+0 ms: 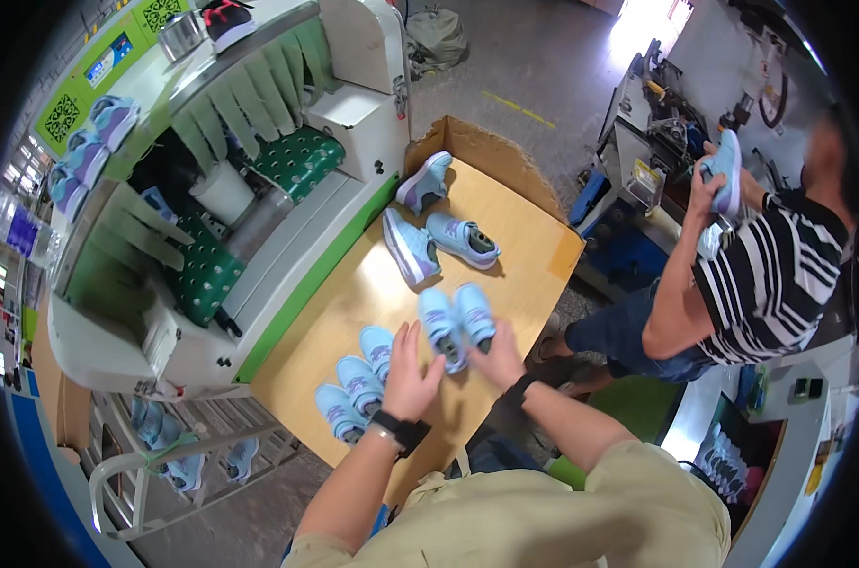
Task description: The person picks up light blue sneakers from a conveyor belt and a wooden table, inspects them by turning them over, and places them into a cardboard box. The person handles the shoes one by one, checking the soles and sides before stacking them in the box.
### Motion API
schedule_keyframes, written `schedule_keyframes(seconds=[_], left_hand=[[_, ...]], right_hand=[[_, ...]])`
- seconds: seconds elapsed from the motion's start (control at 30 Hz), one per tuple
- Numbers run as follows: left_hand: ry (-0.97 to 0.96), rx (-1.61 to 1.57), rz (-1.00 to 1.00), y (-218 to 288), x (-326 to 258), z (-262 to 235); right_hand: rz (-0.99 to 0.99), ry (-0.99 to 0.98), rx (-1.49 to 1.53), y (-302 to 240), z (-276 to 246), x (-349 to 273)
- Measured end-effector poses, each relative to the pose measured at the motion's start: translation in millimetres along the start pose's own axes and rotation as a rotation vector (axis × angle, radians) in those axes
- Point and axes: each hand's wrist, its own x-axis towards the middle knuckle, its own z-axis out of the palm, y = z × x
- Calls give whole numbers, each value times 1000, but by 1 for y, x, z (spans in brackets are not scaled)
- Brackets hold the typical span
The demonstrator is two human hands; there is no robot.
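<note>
My left hand (413, 374) is over the wooden table, fingers apart, with nothing in it. It lies between a row of light blue sneakers (360, 381) on its left and a light blue sneaker (439, 322) on its right. My right hand (499, 356) closes round the heel end of another light blue sneaker (473, 312), whose toe points away from me. These two sneakers stand side by side. Farther back on the table are three more sneakers (463, 239), one of them tipped on its side. Dark bands circle both my wrists.
A white and green machine (311, 275) with hanging strips and green dotted pads adjoins the table's left side. Cardboard (486, 151) edges the far end of the table (534, 237). At right, a person in a striped shirt (770, 284) holds a sneaker. A metal rack (126, 464) stands lower left.
</note>
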Motion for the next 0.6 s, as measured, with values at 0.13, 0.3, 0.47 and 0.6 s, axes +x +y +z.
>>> schedule_keyframes(seconds=[0.13,0.3,0.47,0.6], left_hand=[[-269,459,-284,21,17,29],[-202,263,-132,-10,11,14],[-295,149,-311,0,38,-12],[-263,81,-300,-2,52,-15]], right_hand=[[-172,-207,125,-17,-4,8],[-48,-158,-101,-1,-46,63],[152,-700,-29,-6,-88,143],[-604,262,-181,-6,-59,220]])
